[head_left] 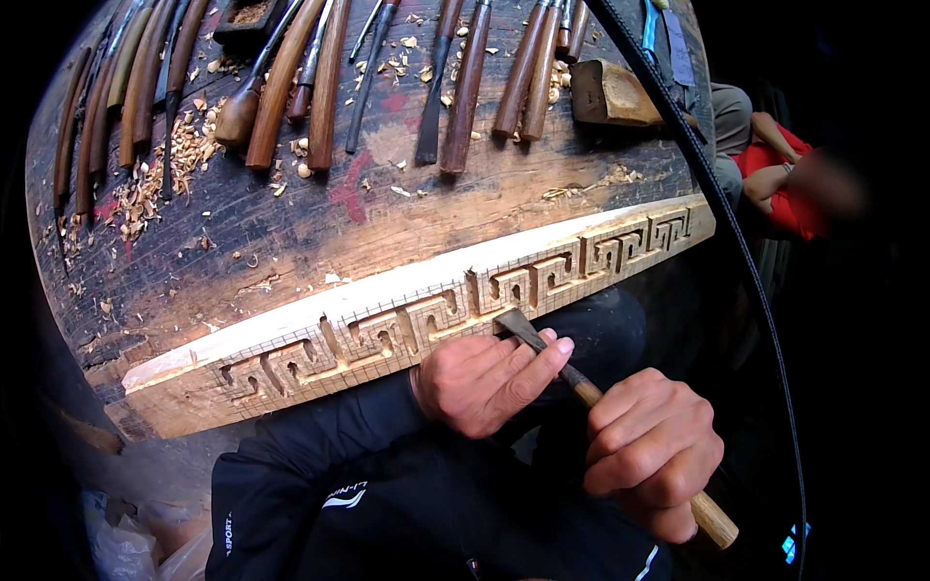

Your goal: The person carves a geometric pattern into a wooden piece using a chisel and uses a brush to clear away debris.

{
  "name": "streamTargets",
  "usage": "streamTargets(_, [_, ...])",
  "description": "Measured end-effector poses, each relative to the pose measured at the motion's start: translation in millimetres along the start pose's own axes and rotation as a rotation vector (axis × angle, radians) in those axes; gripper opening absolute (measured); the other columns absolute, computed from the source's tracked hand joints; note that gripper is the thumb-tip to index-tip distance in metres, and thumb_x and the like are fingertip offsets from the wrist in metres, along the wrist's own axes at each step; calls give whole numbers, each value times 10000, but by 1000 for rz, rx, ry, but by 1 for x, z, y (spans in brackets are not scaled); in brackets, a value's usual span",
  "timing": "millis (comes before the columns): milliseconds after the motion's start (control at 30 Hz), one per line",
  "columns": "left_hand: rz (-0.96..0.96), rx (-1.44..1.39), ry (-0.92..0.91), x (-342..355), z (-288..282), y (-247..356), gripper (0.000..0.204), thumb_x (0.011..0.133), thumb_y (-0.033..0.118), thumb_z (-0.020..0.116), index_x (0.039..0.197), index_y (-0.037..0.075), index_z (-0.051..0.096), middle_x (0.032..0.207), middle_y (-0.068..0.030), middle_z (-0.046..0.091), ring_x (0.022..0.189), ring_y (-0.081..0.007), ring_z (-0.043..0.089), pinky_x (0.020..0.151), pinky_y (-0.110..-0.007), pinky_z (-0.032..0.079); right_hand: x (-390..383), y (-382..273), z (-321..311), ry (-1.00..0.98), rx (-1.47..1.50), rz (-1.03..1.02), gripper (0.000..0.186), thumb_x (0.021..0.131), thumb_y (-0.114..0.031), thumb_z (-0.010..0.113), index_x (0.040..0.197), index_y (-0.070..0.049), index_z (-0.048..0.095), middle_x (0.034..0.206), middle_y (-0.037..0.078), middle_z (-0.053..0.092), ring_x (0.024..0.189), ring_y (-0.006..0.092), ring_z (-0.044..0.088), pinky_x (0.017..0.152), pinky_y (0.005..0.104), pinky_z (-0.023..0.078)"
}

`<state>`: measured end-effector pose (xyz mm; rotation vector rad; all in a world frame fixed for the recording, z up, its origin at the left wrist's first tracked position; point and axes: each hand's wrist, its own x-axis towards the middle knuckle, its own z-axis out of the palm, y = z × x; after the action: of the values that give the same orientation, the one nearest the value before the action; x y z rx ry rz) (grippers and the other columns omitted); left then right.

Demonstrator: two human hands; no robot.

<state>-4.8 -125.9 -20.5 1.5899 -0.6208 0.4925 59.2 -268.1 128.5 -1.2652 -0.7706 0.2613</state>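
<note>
A long pale wooden board point(189, 412), carved with a fret pattern and marked with a pencilled grid, lies slanting along the bench's near edge. My right hand point(654, 450) is wrapped round the wooden handle of a chisel point(524, 331); the handle's butt sticks out below the fist. Its flat metal blade meets the board's lower edge near the middle. My left hand point(484, 384) rests against that edge, with its fingers closed about the blade. Part of the blade passes behind these fingers.
Several wood-handled chisels and gouges point(468, 92) lie along the far side of the worn bench point(262, 232). Wood shavings point(179, 160) are scattered among them. A wooden block point(612, 94) sits at the far right. A black cord point(741, 247) hangs down there, and another person in red point(790, 184) sits beyond.
</note>
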Motion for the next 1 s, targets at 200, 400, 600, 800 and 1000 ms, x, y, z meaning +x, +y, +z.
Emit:
streamTargets(200, [-23,70,5,0,4,-2,545,875,22,729,1388,-153,675,1041,-228,809,761,-205,781,609,-313,593,-3,10,-3,49,23,4,641,1176,-351,637,631,-64,460,654,174,648,399,179,442,389,313,300])
streamTargets(400, [-35,70,-72,2,-7,1,574,868,3,717,1412,-170,653,1046,-244,805,761,-213,782,613,-320,606,-7,25,13,186,-54,-93,615,1192,-368,597,671,-70,462,643,147,649,396,155,455,373,304,318])
streamTargets(600, [33,54,23,-7,-9,5,576,892,-5,714,1434,-180,630,1117,-298,802,767,-217,789,615,-329,622,8,5,26,264,-157,-5,596,1228,-453,428,729,-128,401,533,48,601,322,104,433,335,233,344])
streamTargets(800, [24,-8,39,-16,-13,1,545,921,-27,711,1438,-180,628,1201,-342,789,801,-231,811,633,-319,637,4,0,24,170,-9,-18,601,1209,-374,538,700,-58,484,652,172,663,397,177,478,389,303,335])
streamTargets(1000, [0,-7,88,-17,-13,3,537,922,-29,719,1431,-179,633,1209,-349,787,843,-254,829,664,-316,651,13,8,26,136,-54,20,604,1207,-418,527,700,-99,445,583,115,645,353,146,475,352,261,341])
